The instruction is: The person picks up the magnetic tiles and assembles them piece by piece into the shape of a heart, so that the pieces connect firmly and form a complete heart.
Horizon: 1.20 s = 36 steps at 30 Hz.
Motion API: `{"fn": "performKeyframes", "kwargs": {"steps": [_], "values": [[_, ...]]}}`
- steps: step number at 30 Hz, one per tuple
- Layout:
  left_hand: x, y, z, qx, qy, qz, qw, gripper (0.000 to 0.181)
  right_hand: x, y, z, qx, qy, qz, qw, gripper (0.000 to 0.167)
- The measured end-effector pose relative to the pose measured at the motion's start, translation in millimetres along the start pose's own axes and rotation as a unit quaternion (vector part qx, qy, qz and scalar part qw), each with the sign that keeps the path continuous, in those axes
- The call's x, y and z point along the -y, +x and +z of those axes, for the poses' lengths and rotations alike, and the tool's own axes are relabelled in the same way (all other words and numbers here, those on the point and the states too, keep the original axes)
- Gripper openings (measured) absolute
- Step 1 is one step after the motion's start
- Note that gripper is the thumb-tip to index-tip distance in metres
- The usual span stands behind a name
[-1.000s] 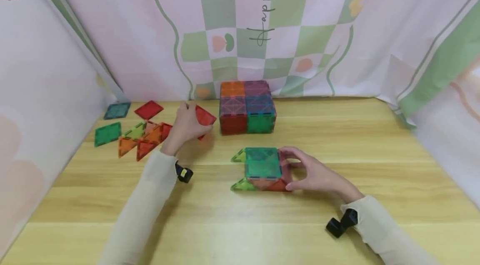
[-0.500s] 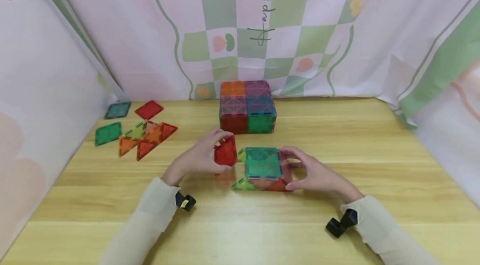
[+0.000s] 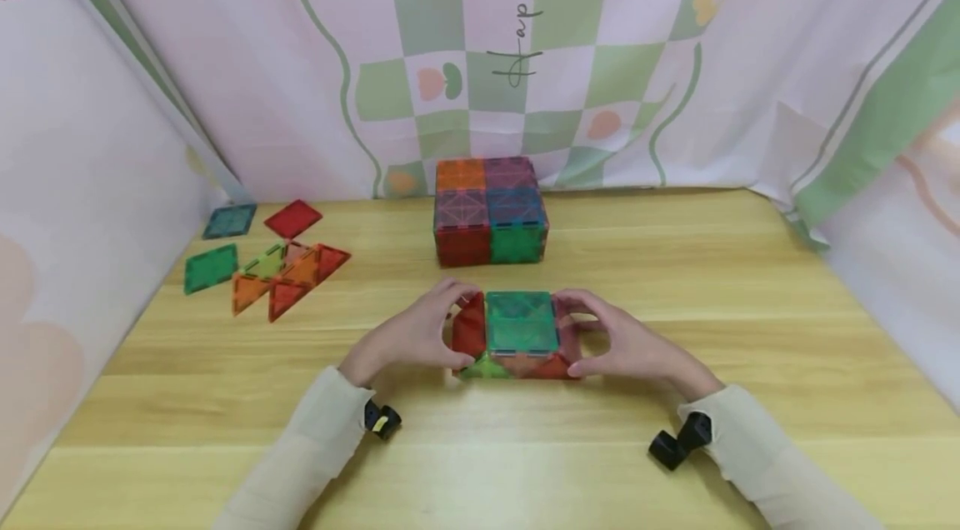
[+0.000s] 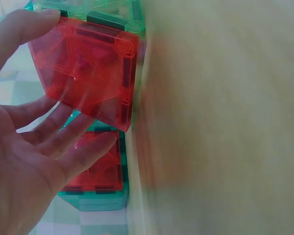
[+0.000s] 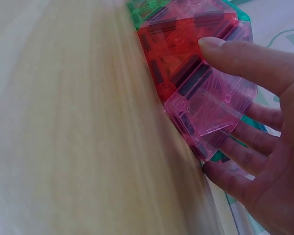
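Note:
My left hand [image 3: 416, 332] grips a red square magnetic tile [image 4: 85, 68] by its edges, thumb on the near edge and fingers at the far one. The tile leans along the left side of a small tile structure. That structure has a green square tile [image 3: 522, 322] on top and triangular tiles along its front, among them a light green triangle [image 3: 489, 367]. On its right side, my right hand [image 3: 637, 345] holds the slanted pink tile [image 5: 210, 100] between thumb and fingers. The thumb touches near the red-orange triangle [image 5: 169, 49] beside it.
Behind the structure stands a larger box of coloured tiles [image 3: 491, 209], near the patterned cloth. On the left of the table lie a joined group of triangular tiles [image 3: 288, 276], a green tile [image 3: 212, 269], a red tile [image 3: 293, 219] and a blue tile [image 3: 229, 221].
My left hand has carried the red square tile from beside the loose tiles rightward and nearer, up to the structure's left side. The right hand has stayed at the pink tile.

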<state>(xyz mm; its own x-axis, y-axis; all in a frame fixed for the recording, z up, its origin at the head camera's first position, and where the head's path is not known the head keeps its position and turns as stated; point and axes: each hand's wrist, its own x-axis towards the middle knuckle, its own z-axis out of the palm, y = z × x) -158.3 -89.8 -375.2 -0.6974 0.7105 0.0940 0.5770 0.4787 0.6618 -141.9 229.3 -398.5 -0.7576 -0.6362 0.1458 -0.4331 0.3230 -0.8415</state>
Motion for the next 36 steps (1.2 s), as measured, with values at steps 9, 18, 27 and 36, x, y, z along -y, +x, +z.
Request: {"fn": "performKeyframes", "kwargs": {"steps": [9,18,27,36], "values": [[-6.7,2.4,5.5,0.026,0.011,-0.045,0.9986,0.098,2.6,-1.3,1.2,-0.005,-0.029,-0.014,0.9995,0.087],[-8.5,3.9,6.5,0.020,0.022,-0.062,0.9976,0.094,12.6,0.1,4.6,-0.024,-0.049,0.003,0.9985,0.087],[-9.4,6.1,5.0,0.020,0.035,-0.056,0.9976,0.095,16.7,-0.2,2.9,-0.022,-0.073,0.019,0.9969,0.089],[-4.8,10.4,-1.5,0.050,-0.033,-0.069,0.9958,0.095,19.5,2.5,1.5,-0.031,-0.039,0.050,0.9975,0.073]]}}
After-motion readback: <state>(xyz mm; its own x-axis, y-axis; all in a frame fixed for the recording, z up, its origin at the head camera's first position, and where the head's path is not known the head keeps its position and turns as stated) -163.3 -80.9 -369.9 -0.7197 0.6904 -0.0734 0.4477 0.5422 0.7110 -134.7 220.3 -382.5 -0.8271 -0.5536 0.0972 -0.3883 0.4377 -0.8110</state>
